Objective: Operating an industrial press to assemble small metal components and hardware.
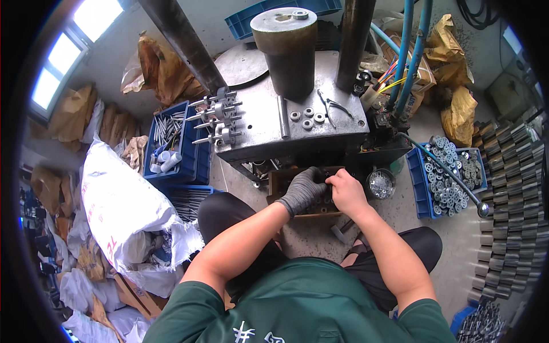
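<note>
My left hand [302, 190], in a dark grey glove, reaches into a small brown box [274, 186] of dark metal parts below the press table. My bare right hand [345, 190] is right beside it in the same box, fingers curled among the parts. Whether either hand grips a part is hidden by the fingers. Above the box stands the grey steel press table [263, 128] with a big cylindrical ram [284, 48]. A few small ring bearings [307, 118] and pliers [333, 106] lie on the table. Several shaft assemblies [217, 117] rest at its left edge.
A blue crate [170, 150] with steel pins and white tubes sits left. A blue crate [426, 186] of round bearings sits right, next to a small bowl [381, 184] of shiny parts. Stacked metal sleeves [506, 194] line the far right. White sacks [123, 206] pile at left. Blue hoses [407, 51] hang down.
</note>
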The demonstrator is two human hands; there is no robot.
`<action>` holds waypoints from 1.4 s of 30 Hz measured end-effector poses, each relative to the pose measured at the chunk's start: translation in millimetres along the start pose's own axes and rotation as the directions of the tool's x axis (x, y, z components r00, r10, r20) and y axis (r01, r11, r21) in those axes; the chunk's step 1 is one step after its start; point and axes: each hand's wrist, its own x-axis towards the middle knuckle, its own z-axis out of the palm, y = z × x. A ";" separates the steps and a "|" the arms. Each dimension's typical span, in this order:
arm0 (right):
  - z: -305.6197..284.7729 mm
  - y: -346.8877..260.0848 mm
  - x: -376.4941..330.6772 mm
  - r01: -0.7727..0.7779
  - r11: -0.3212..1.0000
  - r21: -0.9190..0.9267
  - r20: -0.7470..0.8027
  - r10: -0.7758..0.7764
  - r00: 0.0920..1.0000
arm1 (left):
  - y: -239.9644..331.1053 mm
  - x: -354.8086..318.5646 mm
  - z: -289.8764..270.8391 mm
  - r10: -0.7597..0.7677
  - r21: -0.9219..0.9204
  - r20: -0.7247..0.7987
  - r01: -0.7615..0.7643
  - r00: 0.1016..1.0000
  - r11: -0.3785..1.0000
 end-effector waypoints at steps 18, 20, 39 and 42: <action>-15.3 -10.4 11.5 -0.666 0.047 0.744 0.596 0.403 0.694 | 17.2 -4.3 2.9 0.174 0.347 -0.100 -0.130 0.980 0.929; -13.8 -8.5 6.9 -0.570 -0.079 0.818 0.547 0.415 0.727 | 26.7 -3.9 0.1 0.139 0.346 -0.057 -0.111 0.989 0.932; -9.1 1.8 18.4 -0.126 0.063 0.990 0.103 0.282 0.954 | 27.9 -11.1 28.0 0.468 -0.399 0.031 -0.418 0.883 0.816; 31.3 27.8 11.3 -0.136 0.214 0.967 0.055 0.345 0.937 | 1.1 -8.4 29.9 0.572 -0.055 0.108 -0.570 0.813 0.820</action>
